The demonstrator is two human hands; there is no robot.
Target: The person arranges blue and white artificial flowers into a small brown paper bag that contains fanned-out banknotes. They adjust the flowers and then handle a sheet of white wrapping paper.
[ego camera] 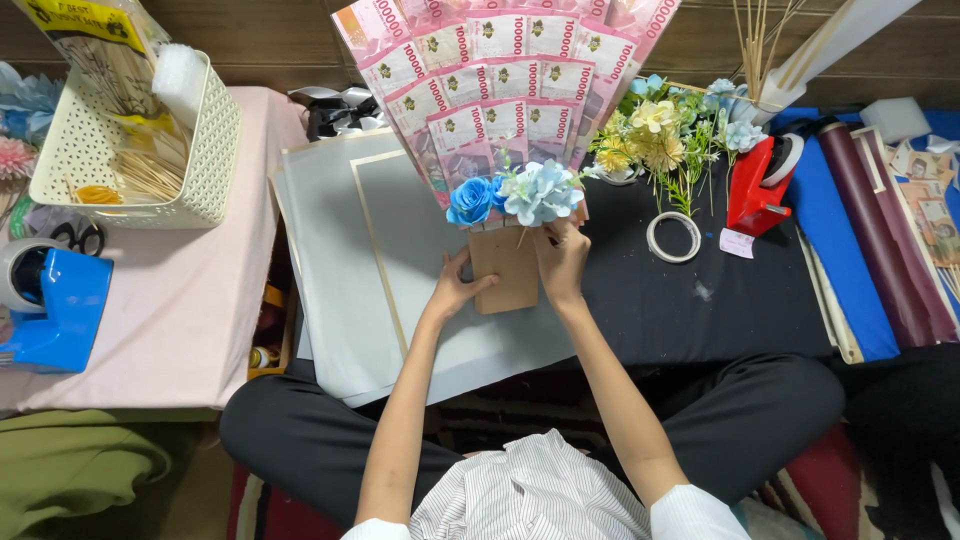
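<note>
A fan of pink banknotes (505, 75) stands fixed to a brown cardboard backing (508, 272), with blue and pale blue fabric flowers (520, 195) at its base. My left hand (457, 287) grips the left edge of the cardboard. My right hand (562, 260) presses the cardboard's upper right, fingertips at the stems just under the flowers. The piece rests over grey wrapping sheets (345, 270) with gold borders.
A white basket (140, 140) of sticks sits on a pink-covered table at left, a blue tape dispenser (55, 305) below it. To the right lie artificial flowers (665, 135), a tape ring (674, 237), a red tape dispenser (758, 180), rolled paper (875, 230) and loose banknotes (930, 205).
</note>
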